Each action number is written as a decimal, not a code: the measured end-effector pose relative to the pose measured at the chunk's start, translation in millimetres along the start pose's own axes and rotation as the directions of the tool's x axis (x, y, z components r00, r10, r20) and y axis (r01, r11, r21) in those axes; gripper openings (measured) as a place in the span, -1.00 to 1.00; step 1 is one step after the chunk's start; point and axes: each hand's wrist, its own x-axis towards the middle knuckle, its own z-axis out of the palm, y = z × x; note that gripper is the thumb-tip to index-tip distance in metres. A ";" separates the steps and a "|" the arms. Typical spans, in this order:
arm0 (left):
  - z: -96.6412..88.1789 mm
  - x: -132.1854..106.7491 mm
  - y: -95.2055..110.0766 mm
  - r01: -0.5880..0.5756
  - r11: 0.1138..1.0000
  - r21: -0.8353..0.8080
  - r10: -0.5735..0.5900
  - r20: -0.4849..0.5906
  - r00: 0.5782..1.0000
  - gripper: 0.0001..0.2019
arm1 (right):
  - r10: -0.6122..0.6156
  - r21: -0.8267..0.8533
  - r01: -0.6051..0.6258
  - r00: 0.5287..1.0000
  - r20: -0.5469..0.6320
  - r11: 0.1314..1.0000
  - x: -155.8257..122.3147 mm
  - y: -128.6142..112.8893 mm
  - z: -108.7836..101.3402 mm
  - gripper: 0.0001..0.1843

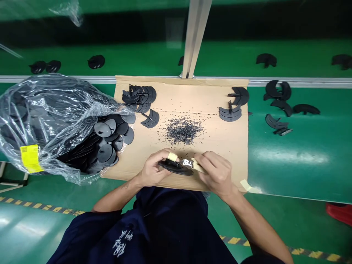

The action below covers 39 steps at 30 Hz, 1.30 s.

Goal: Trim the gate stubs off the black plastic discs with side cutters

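My left hand (155,167) is closed on a dark round disc (177,168), held tilted over the cardboard's front part. Pale yellow tape wraps the left thumb. In my right hand (216,170) is a small hand tool (187,163) with a shiny metal head and a cream-coloured part near the fingers; its exact kind is unclear. The metal head is at the disc's upper edge. Just beyond both hands, a pile of tiny black bits (184,130) lies on the cardboard sheet (214,143).
A clear plastic bag (49,124) spills many black discs (106,152) at left. Curved black parts lie at the cardboard's far left (140,97) and far right (231,112). More curved parts (277,90) rest on the green table (297,157). A metal post (195,36) rises behind.
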 end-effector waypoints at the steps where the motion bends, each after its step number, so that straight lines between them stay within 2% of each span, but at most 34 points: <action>1: -1.2 0.3 1.1 -0.001 1.000 0.025 0.001 -0.013 1.000 -0.81 | 0.014 -0.020 -0.014 1.000 -0.004 1.000 -0.2 1.7 0.3 -0.84; 5: -2.5 6.5 5.2 -0.021 0.986 0.163 0.022 -0.007 1.000 -0.82 | 0.028 -0.073 -0.023 0.997 0.066 0.997 1.9 6.0 1.5 -0.83; 8: -1.9 11.2 1.0 0.079 0.977 0.199 -0.077 -0.018 0.997 -0.83 | 0.047 -0.081 -0.034 0.986 0.159 0.996 1.4 9.8 1.7 -0.77; 12: -11.6 10.7 -15.8 0.300 0.954 0.026 -0.291 -0.181 0.939 -0.62 | 0.133 -0.092 -0.116 0.968 0.213 0.989 -11.1 22.4 1.7 -0.61; 14: -24.3 12.9 -23.8 0.347 0.936 -0.055 -0.351 -0.220 0.910 -0.48 | 0.137 -0.111 -0.117 0.972 0.191 0.987 -21.2 31.0 4.0 -0.59; 16: -42.3 22.5 -27.6 0.353 0.935 -0.028 -0.350 -0.224 0.910 -0.41 | 0.124 -0.138 -0.103 0.980 0.153 0.985 -31.0 39.6 9.0 -0.57; 18: -64.1 43.0 -25.9 0.302 0.948 0.102 -0.276 -0.212 0.937 -0.44 | 0.098 -0.158 -0.079 0.989 0.114 0.984 -38.6 46.6 15.6 -0.54; 20: -87.5 75.2 -20.7 0.193 0.941 0.277 -0.151 -0.165 0.975 -0.51 | 0.066 -0.174 -0.054 0.995 0.069 0.983 -43.9 50.8 21.2 -0.52; 22: -109.9 117.2 -16.4 0.098 0.872 0.479 -0.059 -0.096 0.994 -0.57 | 0.045 -0.175 -0.039 0.999 0.029 0.984 -48.5 52.2 24.2 -0.50; 23: -120.1 140.4 -15.9 0.081 0.805 0.588 -0.049 -0.070 0.996 -0.58 | 0.043 -0.171 -0.040 0.999 0.012 0.984 -50.9 52.3 24.6 -0.49; 25: -137.2 186.9 -19.3 0.119 0.603 0.789 -0.116 -0.061 0.991 -0.59 | 0.053 -0.168 -0.055 0.998 -0.017 0.984 -56.5 52.4 24.2 -0.49; 28: -154.9 243.9 -31.4 0.166 0.491 0.855 -0.154 -0.102 0.983 -0.60 | 0.083 -0.179 -0.089 0.996 -0.040 0.980 -65.5 53.9 22.6 -0.49; 30: -162.4 268.4 -39.9 0.185 0.459 0.869 -0.175 -0.116 0.978 -0.64 | 0.106 -0.183 -0.113 0.993 -0.048 0.977 -70.5 55.7 21.7 -0.49; 33: -165.5 291.2 -50.6 0.206 0.405 0.891 -0.222 -0.123 0.967 -0.73 | 0.137 -0.178 -0.148 0.988 -0.072 0.973 -75.9 58.5 21.1 -0.47; 35: -157.4 303.2 -57.1 0.203 0.391 0.898 -0.221 -0.122 0.968 -0.72 | 0.150 -0.165 -0.163 0.985 -0.085 0.973 -78.4 60.3 21.4 -0.46; 37: -138.9 314.0 -64.4 0.180 0.404 0.897 -0.188 -0.111 0.976 -0.69 | 0.157 -0.151 -0.170 0.983 -0.095 0.974 -80.2 62.8 22.3 -0.46; 39: -112.8 321.7 -72.9 0.137 0.446 0.885 -0.147 -0.079 0.986 -0.70 | 0.156 -0.142 -0.170 0.983 -0.101 0.975 -81.1 66.0 23.3 -0.46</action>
